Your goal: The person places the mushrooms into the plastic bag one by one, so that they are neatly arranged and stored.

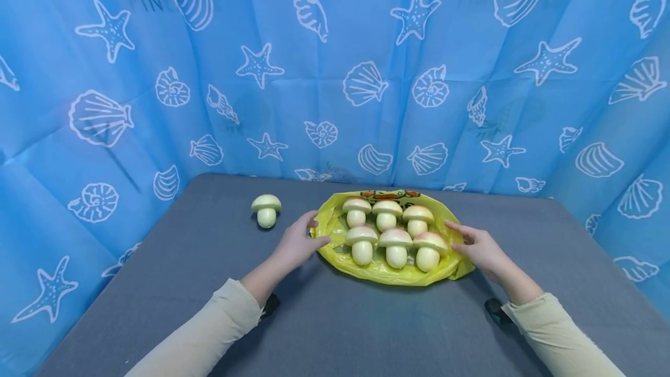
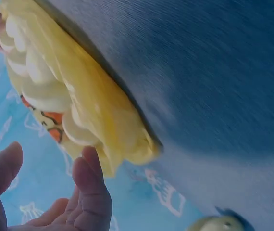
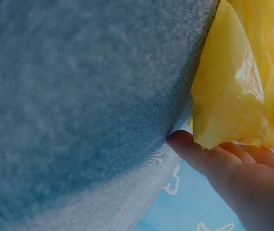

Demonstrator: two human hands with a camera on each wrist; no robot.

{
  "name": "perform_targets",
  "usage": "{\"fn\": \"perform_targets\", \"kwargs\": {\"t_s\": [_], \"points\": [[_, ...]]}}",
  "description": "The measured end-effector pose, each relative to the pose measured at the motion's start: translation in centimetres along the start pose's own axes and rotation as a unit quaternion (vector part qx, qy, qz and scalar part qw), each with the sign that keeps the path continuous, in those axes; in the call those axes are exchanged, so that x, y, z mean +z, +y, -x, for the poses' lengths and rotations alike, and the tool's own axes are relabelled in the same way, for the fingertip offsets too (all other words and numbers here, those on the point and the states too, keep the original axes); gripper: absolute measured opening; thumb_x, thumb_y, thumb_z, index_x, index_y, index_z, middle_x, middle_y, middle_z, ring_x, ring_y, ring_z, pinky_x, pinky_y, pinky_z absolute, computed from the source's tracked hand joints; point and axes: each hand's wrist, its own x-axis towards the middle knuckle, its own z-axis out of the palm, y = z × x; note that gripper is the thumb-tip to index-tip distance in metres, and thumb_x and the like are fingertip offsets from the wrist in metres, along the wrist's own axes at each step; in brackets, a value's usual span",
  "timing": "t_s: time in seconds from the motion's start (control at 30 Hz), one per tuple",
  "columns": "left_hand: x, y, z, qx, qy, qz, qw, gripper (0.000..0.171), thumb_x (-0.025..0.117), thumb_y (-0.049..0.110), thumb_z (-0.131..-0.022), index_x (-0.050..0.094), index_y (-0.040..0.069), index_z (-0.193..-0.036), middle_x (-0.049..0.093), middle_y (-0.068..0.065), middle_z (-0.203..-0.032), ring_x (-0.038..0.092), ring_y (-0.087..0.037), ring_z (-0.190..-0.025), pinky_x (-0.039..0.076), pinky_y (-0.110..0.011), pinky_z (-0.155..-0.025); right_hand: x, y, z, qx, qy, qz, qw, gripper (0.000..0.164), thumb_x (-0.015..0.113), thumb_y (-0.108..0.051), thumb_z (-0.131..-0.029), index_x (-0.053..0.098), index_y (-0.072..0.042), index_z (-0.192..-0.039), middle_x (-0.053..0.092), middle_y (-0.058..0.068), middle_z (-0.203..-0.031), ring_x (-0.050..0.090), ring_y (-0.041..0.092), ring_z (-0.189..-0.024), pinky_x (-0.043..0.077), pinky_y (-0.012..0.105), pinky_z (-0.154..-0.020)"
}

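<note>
A yellow plastic bag (image 1: 387, 274) with printed marks lies spread on the table, and several pale toy mushrooms (image 1: 396, 256) sit on it in two rows. At the bag's left edge is my left hand (image 1: 299, 243), its thumb and fingers apart; in the left wrist view these fingers (image 2: 93, 192) stand close to the yellow plastic with nothing between them. My right hand (image 1: 484, 251) is at the bag's right edge, fingers loosely extended. In the right wrist view the right hand (image 3: 242, 178) touches or nearly touches the crumpled plastic.
One more toy mushroom (image 1: 266, 211) stands apart, left of the bag. The table (image 1: 377, 330) has a grey cloth. A blue curtain (image 1: 335, 74) with white shells and starfish hangs behind it. Dark wrist devices (image 1: 496, 310) show under the sleeves.
</note>
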Motion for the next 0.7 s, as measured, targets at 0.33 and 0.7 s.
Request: {"fn": "perform_targets", "kwargs": {"t_s": [0.33,0.7], "points": [[-3.1,-1.6,0.4,-0.017,0.051,-0.008,0.9985,0.065,0.068,0.016,-0.092,0.037,0.005,-0.148,0.047,-0.019,-0.141,0.054,-0.031,-0.108,0.049,-0.042,-0.078,0.1,-0.2,0.1,-0.007,0.002,0.009,1.0,0.056,0.05,0.003,-0.098,0.027,0.007,-0.149,0.02,0.037,-0.15,0.019,0.057,-0.134,0.033,0.061,-0.102],[-5.3,-3.1,0.7,-0.023,0.107,-0.03,0.9935,0.066,0.068,0.014,-0.092,0.035,0.002,-0.148,0.04,-0.023,-0.144,0.049,-0.038,-0.118,0.047,-0.05,-0.086,0.1,-0.4,0.2,-0.008,0.006,0.013,1.0,0.055,0.051,0.001,-0.098,0.029,0.007,-0.148,0.021,0.038,-0.149,0.021,0.057,-0.134,0.033,0.062,-0.102]]}}
